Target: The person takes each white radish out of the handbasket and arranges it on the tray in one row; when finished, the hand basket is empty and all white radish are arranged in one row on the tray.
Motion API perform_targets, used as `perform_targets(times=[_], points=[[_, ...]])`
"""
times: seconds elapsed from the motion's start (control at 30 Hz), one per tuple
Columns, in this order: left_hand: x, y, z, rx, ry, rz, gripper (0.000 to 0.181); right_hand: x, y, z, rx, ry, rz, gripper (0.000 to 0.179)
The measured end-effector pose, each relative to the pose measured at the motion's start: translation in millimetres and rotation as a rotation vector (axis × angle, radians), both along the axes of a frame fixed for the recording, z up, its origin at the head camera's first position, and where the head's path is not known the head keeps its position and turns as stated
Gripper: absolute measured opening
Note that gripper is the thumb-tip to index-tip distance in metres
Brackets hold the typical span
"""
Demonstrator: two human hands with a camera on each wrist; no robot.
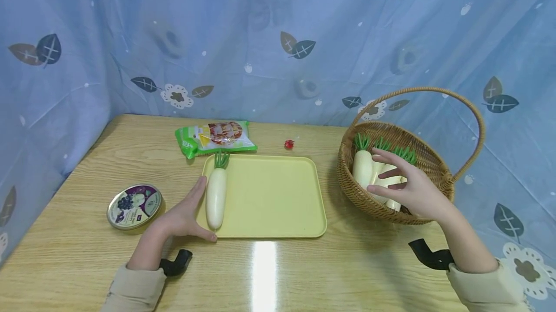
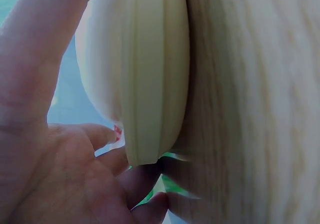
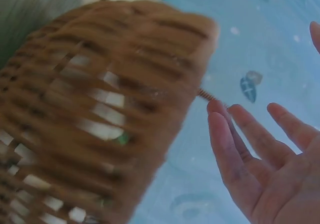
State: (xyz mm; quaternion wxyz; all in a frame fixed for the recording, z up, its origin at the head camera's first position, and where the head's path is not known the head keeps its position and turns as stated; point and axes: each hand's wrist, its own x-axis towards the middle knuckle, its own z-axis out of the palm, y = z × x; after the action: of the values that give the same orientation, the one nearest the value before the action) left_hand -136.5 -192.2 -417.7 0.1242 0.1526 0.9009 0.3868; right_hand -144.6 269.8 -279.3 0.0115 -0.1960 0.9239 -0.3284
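Observation:
A yellow tray (image 1: pixel 269 196) lies on the table, with one white radish (image 1: pixel 216 198) along its left side, green leaves pointing away. My left hand (image 1: pixel 184 215) is at the tray's left edge, fingers reaching up along the rim and thumb by its front corner. From the left wrist, the tray's rim (image 2: pixel 150 74) shows side-on, with my fingers (image 2: pixel 142 184) against its end. Over the wicker basket (image 1: pixel 369 201) on the right, my right hand (image 1: pixel 406 184) hovers with fingers spread and nothing between them. Several white radishes (image 1: pixel 362 167) lie inside the basket, partly hidden by that hand.
Left of my left hand stands a round tin (image 1: pixel 134 205) with a fruit label. A green and white food packet (image 1: pixel 217 137) lies behind the tray, beside a small red object (image 1: pixel 288 144). The basket's tall handle (image 1: pixel 434 91) arches up. A blue patterned curtain (image 1: pixel 260 36) hangs behind.

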Motion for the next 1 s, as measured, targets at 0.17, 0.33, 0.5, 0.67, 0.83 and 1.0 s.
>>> perform_targets(times=[0.17,0.33,0.5,0.67,0.83,1.0], points=[[0.2,-0.9,-0.2,-0.001,0.001,0.001,0.142,-2.2,10.7,-4.0,-0.011,0.020,-0.001,0.073],[0.2,-1.0,0.2,0.003,-0.004,0.004,0.142,-3.7,20.3,-6.2,-0.015,0.050,0.008,0.071],[0.6,-0.5,1.4,0.004,-0.006,0.006,0.142,-6.2,31.4,-9.8,-0.008,0.042,-0.006,0.072],[0.6,-0.2,0.7,0.001,-0.003,0.005,0.142,-11.4,42.1,-15.3,-0.011,0.039,0.006,0.072],[0.1,-0.2,-0.5,0.001,0.004,0.002,0.143,-16.8,54.2,-19.0,0.019,0.058,-0.019,0.074],[-0.3,-0.3,-1.3,-0.001,0.008,0.001,0.143,-20.6,64.5,-20.2,0.063,0.064,-0.051,0.076]])
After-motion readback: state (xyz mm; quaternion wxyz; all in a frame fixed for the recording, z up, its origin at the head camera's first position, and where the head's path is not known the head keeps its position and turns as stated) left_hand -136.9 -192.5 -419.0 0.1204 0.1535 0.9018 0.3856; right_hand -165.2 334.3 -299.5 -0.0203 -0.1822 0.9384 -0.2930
